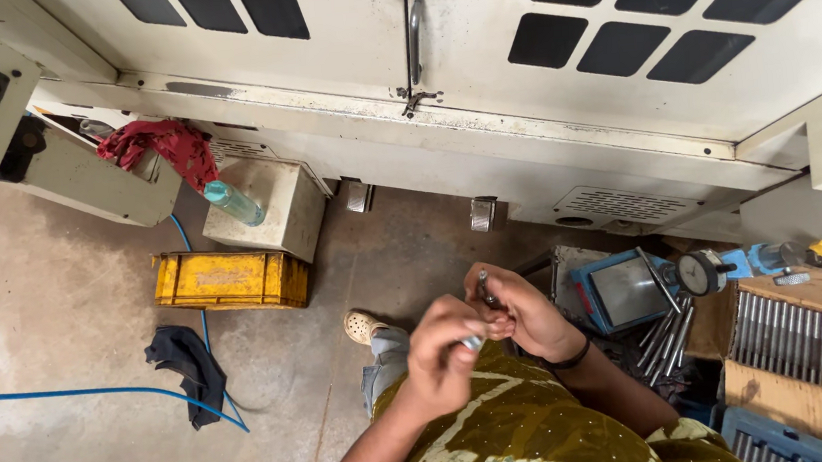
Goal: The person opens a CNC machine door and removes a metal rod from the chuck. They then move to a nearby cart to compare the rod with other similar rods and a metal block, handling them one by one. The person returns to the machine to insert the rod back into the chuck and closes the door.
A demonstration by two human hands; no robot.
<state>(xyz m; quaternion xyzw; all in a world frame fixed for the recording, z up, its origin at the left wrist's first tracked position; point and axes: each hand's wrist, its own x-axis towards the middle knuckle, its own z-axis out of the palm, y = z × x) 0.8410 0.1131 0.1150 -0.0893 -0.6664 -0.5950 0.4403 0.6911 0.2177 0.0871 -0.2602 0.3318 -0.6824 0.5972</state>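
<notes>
Both hands meet at chest level above the floor [88,322]: right hand [525,315] closed round a thin metal rod [484,289], only its tip showing. Left hand [443,353] pinches a small metal piece [473,343], mostly hidden by fingers; can't tell what it is. More rods [664,337] lie to the right, partly cut off by cardboard.

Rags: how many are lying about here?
2. A red rag is draped on the machine ledge at upper left; a dark rag lies on the floor by the blue hose. Others may be hidden.
</notes>
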